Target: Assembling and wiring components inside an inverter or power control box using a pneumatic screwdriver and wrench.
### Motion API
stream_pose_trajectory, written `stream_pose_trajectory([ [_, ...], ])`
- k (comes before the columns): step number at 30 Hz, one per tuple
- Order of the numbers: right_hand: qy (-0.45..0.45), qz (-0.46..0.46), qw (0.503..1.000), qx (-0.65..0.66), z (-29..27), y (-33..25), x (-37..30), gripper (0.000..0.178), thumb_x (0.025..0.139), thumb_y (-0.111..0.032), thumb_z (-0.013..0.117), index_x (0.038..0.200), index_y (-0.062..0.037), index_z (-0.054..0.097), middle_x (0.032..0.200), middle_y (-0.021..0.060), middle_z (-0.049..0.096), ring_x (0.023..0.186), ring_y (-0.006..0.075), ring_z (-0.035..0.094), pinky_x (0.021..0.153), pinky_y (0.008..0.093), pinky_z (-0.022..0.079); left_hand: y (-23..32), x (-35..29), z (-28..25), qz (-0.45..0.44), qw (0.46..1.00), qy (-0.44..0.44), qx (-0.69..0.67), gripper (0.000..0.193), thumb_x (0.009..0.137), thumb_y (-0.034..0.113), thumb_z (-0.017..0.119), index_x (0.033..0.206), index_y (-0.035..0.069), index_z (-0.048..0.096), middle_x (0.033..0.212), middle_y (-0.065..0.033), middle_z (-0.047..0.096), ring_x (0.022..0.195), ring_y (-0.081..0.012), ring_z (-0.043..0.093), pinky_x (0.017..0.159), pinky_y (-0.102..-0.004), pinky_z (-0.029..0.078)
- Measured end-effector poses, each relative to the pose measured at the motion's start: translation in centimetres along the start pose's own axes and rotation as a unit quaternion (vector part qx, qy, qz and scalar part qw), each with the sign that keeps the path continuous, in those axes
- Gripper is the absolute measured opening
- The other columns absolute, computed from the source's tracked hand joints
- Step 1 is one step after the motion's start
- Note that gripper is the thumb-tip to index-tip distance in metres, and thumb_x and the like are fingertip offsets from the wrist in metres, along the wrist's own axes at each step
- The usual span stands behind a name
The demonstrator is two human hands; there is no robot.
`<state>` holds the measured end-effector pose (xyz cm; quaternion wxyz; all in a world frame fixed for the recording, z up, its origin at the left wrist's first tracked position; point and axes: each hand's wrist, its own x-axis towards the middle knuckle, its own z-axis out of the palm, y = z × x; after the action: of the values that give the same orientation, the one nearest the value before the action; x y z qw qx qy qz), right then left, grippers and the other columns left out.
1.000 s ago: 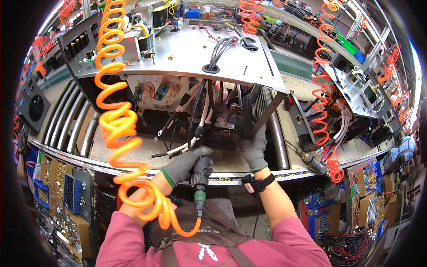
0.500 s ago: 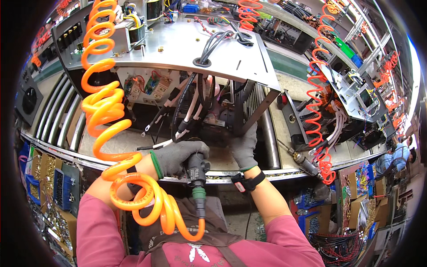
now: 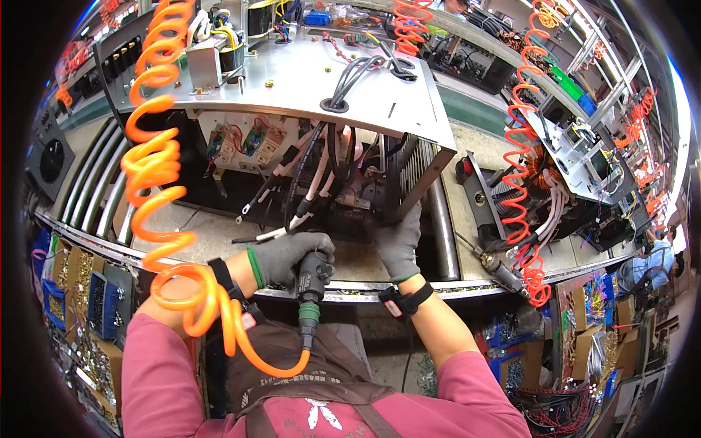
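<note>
**Silver-topped unit (image 3: pixel 255 102): partly assembled by all appearances, near side open**

Your left hand (image 3: pixel 288 261) is wrapped around a black power tool (image 3: pixel 312 277). An orange coiled hose (image 3: pixel 152 164) joins the tool's near end; its working tip does not show clearly. Your right hand (image 3: pixel 398 244), well apart from the left, is at the foot of the slotted side panel (image 3: pixel 422 191), to the right of the tool. Its fingertips are blurred and partly hidden, so you cannot tell from this view whether they grip or only touch.

The unit stands on the line, just beyond both of your hands. Assembly status, as far as shown:

- In place: the top plate (image 3: pixel 398 91), with grey cables (image 3: pixel 349 82) passing through its round opening, and green circuit boards (image 3: pixel 270 139) inside.
- Apparently left to do: white cables (image 3: pixel 312 181) hang at the open near side, and a ring lug (image 3: pixel 239 219) there is attached to nothing.

To your right, a second unit (image 3: pixel 577 157) shows similarly exposed wiring. Another tool (image 3: pixel 504 274) lies on its near side.
</note>
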<state>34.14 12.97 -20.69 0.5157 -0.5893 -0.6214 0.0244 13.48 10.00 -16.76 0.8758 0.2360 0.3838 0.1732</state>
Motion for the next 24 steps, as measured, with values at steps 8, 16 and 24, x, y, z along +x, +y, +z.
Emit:
stream_pose_trajectory([
  [8, 0.000, 0.035, 0.999, 0.036, -0.4, 0.1, -0.1, 0.079, 0.057, -0.019, 0.082, 0.123, -0.0050, 0.041, 0.110, 0.0155, 0.052, 0.102, 0.0340, 0.053, 0.085, 0.0405, 0.045, -1.4, 0.7, 1.0, -0.001, 0.998, 0.064, -0.018, 0.024, 0.076, 0.010, 0.062, 0.095, 0.003, 0.049, 0.077, -0.0065, 0.057, 0.069, -0.0160, 0.061, 0.061, -0.0315, 0.054],
  [16, 0.008, 0.035, 0.999, 0.019, 0.0, -0.5, -0.1, 0.075, 0.056, -0.018, 0.082, 0.119, -0.0051, 0.044, 0.109, 0.0153, 0.052, 0.102, 0.0334, 0.053, 0.085, 0.0405, 0.045, -0.6, 0.2, -0.5, 0.083, 0.983, -0.031, 0.161, 0.023, 0.084, -0.004, 0.051, 0.107, -0.004, 0.053, 0.104, -0.0113, 0.057, 0.099, -0.0172, 0.062, 0.080, -0.0273, 0.055],
  [24, 0.012, 0.079, 0.995, 0.066, 0.4, -0.3, -0.2, 0.080, 0.054, -0.019, 0.084, 0.122, -0.0055, 0.044, 0.107, 0.0149, 0.053, 0.099, 0.0329, 0.055, 0.083, 0.0403, 0.046, -0.4, 0.3, 0.3, 0.042, 0.997, 0.050, 0.042, 0.023, 0.082, 0.009, 0.053, 0.102, -0.003, 0.053, 0.110, -0.0148, 0.056, 0.100, -0.0211, 0.062, 0.074, -0.0279, 0.055],
])
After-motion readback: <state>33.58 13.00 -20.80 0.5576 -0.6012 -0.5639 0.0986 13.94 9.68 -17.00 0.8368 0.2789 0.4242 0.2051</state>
